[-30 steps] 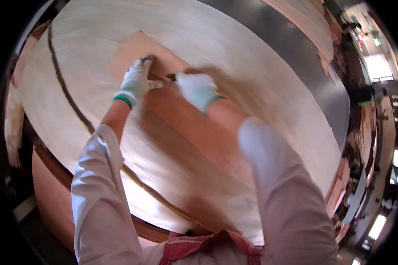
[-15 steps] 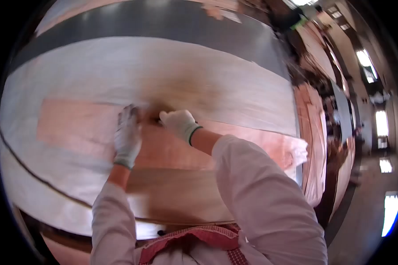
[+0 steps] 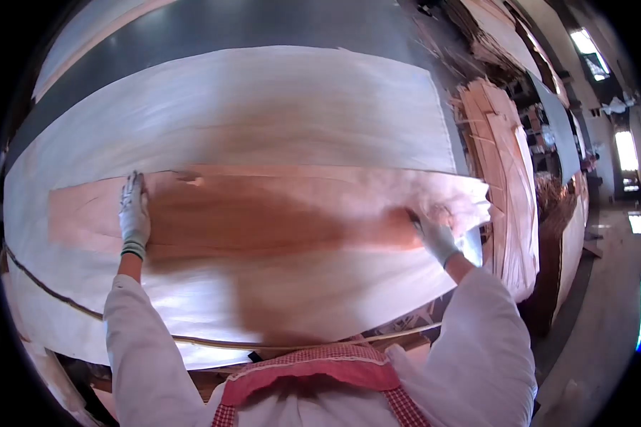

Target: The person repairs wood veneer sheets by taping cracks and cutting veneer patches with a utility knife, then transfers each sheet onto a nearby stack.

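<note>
A long reddish strip of wood veneer (image 3: 263, 213) lies across a larger pale veneer sheet (image 3: 299, 114). My left hand (image 3: 134, 213), in a white glove, rests flat on the strip towards its left end, fingers stretched out. Near the ragged right end of the strip is my gloved right hand (image 3: 438, 238), its fingers curled and somewhat blurred. A small dark thing (image 3: 412, 216) shows at those fingers, too smeared to name. A small torn spot (image 3: 190, 179) marks the strip's upper edge.
Beyond the pale sheet runs a dark grey surface (image 3: 263, 25). A stack of veneer pieces (image 3: 502, 185) with rough edges stands to the right. Scraps (image 3: 406, 320) lie below the front edge, and a floor aisle (image 3: 612, 249) runs along the far right.
My hands have moved apart: the left slid left along the strip, and the right went from the middle to the strip's right end. The view has shifted slightly.
</note>
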The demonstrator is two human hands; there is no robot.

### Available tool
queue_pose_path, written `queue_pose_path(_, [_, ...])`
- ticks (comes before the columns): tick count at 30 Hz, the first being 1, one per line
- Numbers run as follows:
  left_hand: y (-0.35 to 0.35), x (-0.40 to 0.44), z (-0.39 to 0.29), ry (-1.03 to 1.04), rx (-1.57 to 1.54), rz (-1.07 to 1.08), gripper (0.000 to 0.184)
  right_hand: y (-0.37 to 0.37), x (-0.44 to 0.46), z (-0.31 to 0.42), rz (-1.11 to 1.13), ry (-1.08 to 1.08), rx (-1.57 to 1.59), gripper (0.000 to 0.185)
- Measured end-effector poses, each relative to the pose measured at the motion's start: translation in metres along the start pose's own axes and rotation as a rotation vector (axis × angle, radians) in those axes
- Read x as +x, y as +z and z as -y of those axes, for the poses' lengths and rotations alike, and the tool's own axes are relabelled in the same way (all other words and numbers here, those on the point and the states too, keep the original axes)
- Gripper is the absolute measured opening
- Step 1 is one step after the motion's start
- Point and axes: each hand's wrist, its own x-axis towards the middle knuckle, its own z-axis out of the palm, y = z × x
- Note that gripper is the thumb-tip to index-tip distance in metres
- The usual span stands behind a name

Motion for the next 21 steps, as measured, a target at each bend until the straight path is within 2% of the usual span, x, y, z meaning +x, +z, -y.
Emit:
queue_pose_path(1, [0.001,0.0,0.002,0.013,-0.001,0.005,0.046,0.007,-0.039,-0.016,0.047,0.106,-0.019,0.036])
queue_pose_path(2, [0.001,0.0,0.004,0.02,-0.004,0.001,0.046,-0.009,-0.062,-0.013,0.243,0.312,0.04,0.039])
queue_pose_path(4, [0.004,0.003,-0.005,0.016,0.013,0.007,0.047,-0.001,-0.068,-0.017,0.139,0.413,0.108,0.031])
queue_pose_path(5, [0.008,0.007,-0.006,0.001,0.038,0.018,0.047,0.0,-0.061,-0.019,-0.249,0.245,0.002,0.022])
queue_pose_path(6, [0.008,0.005,0.003,-0.033,0.079,0.03,0.048,-0.01,-0.043,-0.017,-0.372,0.361,0.253,0.023])
queue_pose_path(7, [0.002,0.004,-0.003,-0.126,-0.037,0.029,0.049,-0.015,-0.017,-0.016,-0.407,0.363,0.421,0.024])
queue_pose_path(8, [-0.008,0.0,-0.012,-0.07,0.048,-0.063,0.048,-0.021,0.008,-0.015,-0.446,0.363,0.589,0.026])
queue_pose_path(9, [-0.018,-0.004,-0.017,-0.016,0.146,-0.149,0.048,-0.023,0.042,-0.025,-0.426,0.268,0.654,0.03])
queue_pose_path(11, [-0.02,-0.01,-0.025,-0.246,0.203,-0.286,0.047,-0.011,0.099,-0.04,-0.454,0.09,0.85,0.038])
queue_pose_path(12, [-0.016,-0.017,-0.027,-0.383,0.232,-0.396,0.047,-0.029,0.103,-0.028,-0.301,0.119,0.565,0.037])
queue_pose_path(13, [-0.013,-0.017,-0.027,-0.452,0.242,-0.385,0.046,-0.003,0.122,-0.053,-0.107,0.144,0.597,0.033])
queue_pose_path(14, [-0.012,-0.017,-0.025,-0.515,0.244,-0.371,0.046,-0.021,0.113,-0.031,-0.165,0.087,0.491,0.027])
queue_pose_path(16, [-0.014,-0.016,-0.02,-0.53,0.323,-0.298,0.04,-0.022,0.109,-0.026,-0.138,0.067,0.417,0.027])
queue_pose_path(19, [-0.01,-0.019,-0.02,-0.517,0.318,-0.299,0.036,-0.013,0.101,-0.025,-0.154,0.21,0.521,0.035])
queue_pose_path(21, [-0.013,-0.017,-0.019,-0.513,0.308,-0.318,0.035,-0.015,0.107,-0.02,-0.235,0.079,0.533,0.04])
